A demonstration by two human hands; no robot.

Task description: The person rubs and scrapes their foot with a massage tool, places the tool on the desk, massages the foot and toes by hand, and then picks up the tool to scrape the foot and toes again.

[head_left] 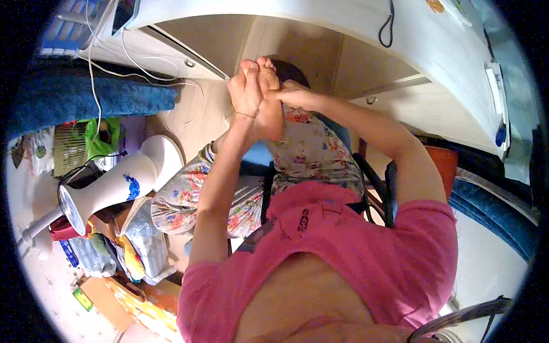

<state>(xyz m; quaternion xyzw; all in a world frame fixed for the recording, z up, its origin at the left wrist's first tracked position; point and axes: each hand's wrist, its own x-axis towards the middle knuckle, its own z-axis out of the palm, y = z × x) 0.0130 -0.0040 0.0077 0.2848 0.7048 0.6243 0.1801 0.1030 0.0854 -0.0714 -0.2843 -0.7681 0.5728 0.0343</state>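
A bare foot (271, 122) rests sole up across the floral-trousered leg (309, 151), with its toes pointing away from me. My left hand (246, 94) is closed around the foot's left side near the toes, thumb laid along it. From the other side, my right hand (294, 95) grips the foot around its middle; some of its fingers are hidden. Both hands touch the foot, and no tool shows in either one.
A pale curved desk (229, 10) spans the front, with a black cord loop (386, 28) on it. White cables (94, 74) hang at the left. A white pedestal-shaped object (114, 186) lies tilted beside bags and folded items. Blue cloth (103, 100) lies at the left.
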